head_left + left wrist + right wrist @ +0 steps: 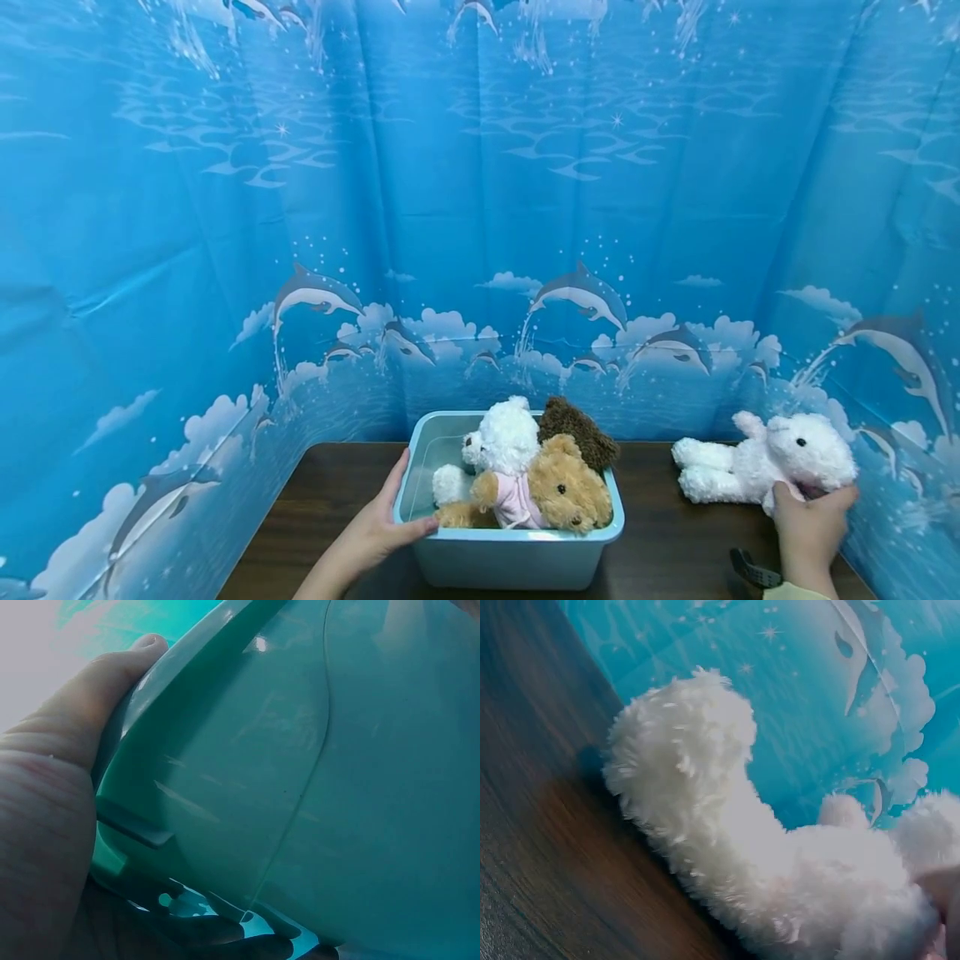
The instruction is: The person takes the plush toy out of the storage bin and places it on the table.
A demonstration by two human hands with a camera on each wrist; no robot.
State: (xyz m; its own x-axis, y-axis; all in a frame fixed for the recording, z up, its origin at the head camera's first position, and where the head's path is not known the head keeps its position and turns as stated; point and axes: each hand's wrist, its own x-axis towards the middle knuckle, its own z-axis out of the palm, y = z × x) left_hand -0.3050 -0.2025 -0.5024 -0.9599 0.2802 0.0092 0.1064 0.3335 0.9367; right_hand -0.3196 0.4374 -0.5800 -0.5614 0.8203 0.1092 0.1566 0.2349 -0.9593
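A light blue plastic bin (pixel 517 558) stands at the table's front middle. It holds a white teddy bear (pixel 504 437), a tan teddy bear (pixel 573 487) in a pink top and a dark brown plush toy (pixel 577 429). My left hand (pixel 382 517) grips the bin's left side, thumb at the rim; in the left wrist view its fingers show under the bin wall (pixel 247 787). To the right, a fluffy white stuffed animal (pixel 750 467) lies on its side. My right hand (pixel 813 525) grips it below the head. Its leg (pixel 682 742) fills much of the right wrist view.
A dark wooden table (pixel 652 533) lies under everything. Blue curtains (pixel 480 208) printed with dolphins and clouds hang behind it and on both sides. A dark wristband (pixel 753 571) is on my right wrist.
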